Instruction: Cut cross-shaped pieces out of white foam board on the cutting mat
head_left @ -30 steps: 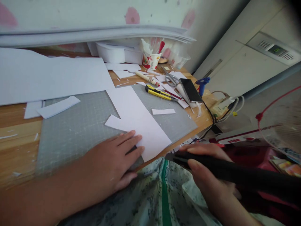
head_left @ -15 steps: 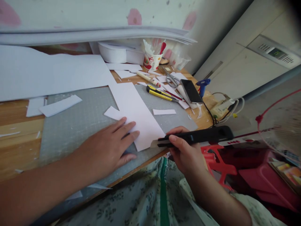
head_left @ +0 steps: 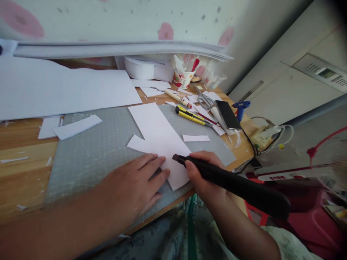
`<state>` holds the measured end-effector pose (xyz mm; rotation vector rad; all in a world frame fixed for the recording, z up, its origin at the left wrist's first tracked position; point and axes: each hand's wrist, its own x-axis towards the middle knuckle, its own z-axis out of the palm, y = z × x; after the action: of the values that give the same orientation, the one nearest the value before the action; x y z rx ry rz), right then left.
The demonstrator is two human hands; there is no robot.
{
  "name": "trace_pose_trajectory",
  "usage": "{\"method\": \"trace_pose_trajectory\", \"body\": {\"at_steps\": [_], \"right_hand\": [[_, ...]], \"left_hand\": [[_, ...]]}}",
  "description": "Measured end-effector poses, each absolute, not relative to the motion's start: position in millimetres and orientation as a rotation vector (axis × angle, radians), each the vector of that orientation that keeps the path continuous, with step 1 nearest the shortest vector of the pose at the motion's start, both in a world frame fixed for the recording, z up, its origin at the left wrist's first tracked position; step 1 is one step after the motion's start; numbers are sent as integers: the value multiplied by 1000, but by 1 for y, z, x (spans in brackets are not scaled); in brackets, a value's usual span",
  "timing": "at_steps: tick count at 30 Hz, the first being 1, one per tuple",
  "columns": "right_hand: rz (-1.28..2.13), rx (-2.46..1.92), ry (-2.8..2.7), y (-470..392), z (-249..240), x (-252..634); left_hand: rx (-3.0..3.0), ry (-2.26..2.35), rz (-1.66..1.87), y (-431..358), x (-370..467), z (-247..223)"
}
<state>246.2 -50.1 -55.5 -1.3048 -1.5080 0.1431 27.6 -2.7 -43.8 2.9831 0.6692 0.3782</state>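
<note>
A long white foam-board strip [head_left: 158, 133] lies slantwise on the grey cutting mat [head_left: 89, 151], its lower end near the table's front edge. My left hand [head_left: 143, 180] rests open on it, fingertips touching its left side. In my right hand [head_left: 207, 177] is a black utility knife [head_left: 238, 184], gripped near its front. The short blade points left over the strip; whether it touches the surface I cannot tell. A small white offcut [head_left: 135, 142] sits against the strip's left edge, just above my left hand.
On the right lie a yellow cutter [head_left: 192, 115], a cream pen [head_left: 177, 98], scissors [head_left: 203, 99] and a phone [head_left: 227, 115]. Behind them stand a paper cup [head_left: 183, 77] and a blue glue gun [head_left: 240, 108]. A large white sheet [head_left: 70, 88] covers the back left.
My right hand has brought the knife from the strip's lower right edge leftward over its face and turned it, handle end lower. The whole view has shifted slightly.
</note>
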Motion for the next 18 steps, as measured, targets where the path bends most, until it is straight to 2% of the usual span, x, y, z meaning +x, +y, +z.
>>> {"method": "trace_pose_trajectory", "body": {"at_steps": [9, 18], "right_hand": [[155, -1301, -1566, -50, -56, 247], [152, -1335, -1593, -48, -57, 247]], "left_hand": [[2925, 694, 234, -6, 29, -44], [2988, 716, 249, -9, 28, -49]]}}
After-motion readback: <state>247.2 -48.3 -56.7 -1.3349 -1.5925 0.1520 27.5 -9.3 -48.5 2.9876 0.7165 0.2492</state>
